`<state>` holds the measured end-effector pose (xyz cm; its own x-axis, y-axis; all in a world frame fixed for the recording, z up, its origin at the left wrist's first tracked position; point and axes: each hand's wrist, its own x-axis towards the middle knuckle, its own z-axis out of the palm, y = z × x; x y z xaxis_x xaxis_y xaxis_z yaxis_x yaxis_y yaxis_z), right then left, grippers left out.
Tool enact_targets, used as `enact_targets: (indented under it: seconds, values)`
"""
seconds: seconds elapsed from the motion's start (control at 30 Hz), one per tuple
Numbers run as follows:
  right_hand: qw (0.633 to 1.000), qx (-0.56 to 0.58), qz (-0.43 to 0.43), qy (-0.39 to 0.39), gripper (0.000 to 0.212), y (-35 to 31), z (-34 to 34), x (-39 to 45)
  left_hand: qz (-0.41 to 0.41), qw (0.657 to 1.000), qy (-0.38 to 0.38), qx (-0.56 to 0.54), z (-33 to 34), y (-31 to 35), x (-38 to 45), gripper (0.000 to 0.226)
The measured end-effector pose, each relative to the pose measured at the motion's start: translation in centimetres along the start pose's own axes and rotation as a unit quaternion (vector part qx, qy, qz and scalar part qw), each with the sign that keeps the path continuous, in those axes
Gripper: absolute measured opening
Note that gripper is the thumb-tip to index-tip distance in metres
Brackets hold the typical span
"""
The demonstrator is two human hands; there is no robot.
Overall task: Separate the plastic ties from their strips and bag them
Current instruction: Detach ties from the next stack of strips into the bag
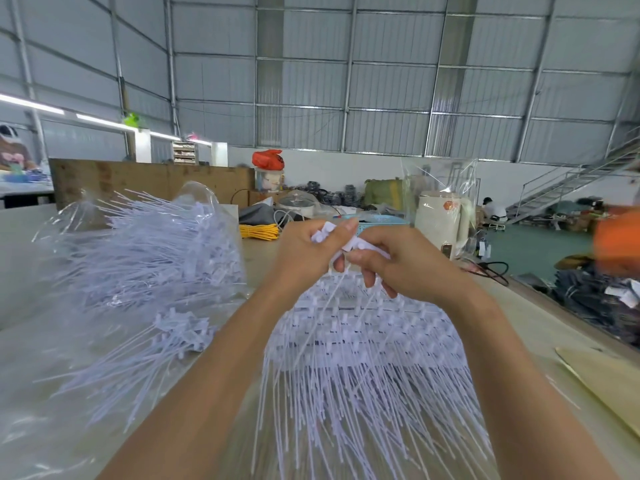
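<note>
Both hands (349, 258) pinch white plastic ties (349, 242), fingertips partly hidden, above blurred strips (363, 341) on the table (540, 334).

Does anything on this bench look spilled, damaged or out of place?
Nothing looks damaged. Both hands, left hand and right hand, pinch white tie heads above the strips. A small loose bunch of ties lies outside the clear bag, seemingly awaiting bagging.

Bright, even daylight, soft shadows. Fluorescent tubes (33, 103) glow far left of fingers (341, 233). Motion blur smears tie pile (145, 251) left of fingers. Wide-angle distortion bends roof beams (349, 64) at edges.
</note>
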<state>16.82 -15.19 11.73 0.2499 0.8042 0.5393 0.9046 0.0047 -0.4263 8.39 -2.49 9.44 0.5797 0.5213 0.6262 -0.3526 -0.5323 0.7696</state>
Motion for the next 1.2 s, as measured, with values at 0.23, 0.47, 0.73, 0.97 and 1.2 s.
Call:
enact_targets:
  seconds: [0.23,0.47,0.73,0.97,1.2]
  values:
    - [0.966,-0.258,-0.017,0.021,0.025,-0.4,1.0,0.3,-0.065,0.996,0.06,0.031,0.6,-1.2,0.2,0.042]
    - [0.978,-0.02,-0.138,0.154,0.032,-5.0,-1.0,-0.7,-0.249,0.955,0.158,-0.015,-2.6,-5.1,1.0,0.036]
    - [0.998,-0.001,-0.002,0.066,0.035,-1.2,-1.7,-0.6,-0.108,0.984,0.076,-0.12,-1.7,1.6,1.5,0.024]
    - [0.997,-0.017,-0.008,0.075,0.043,-0.8,-1.6,-0.3,-0.039,0.993,0.074,0.08,-9.5,4.0,4.0,0.023]
    - [0.998,-0.027,0.0,0.063,0.041,-1.1,-1.3,-0.2,-0.294,0.8,-0.213,0.478,-14.4,-6.7,1.8,0.023]
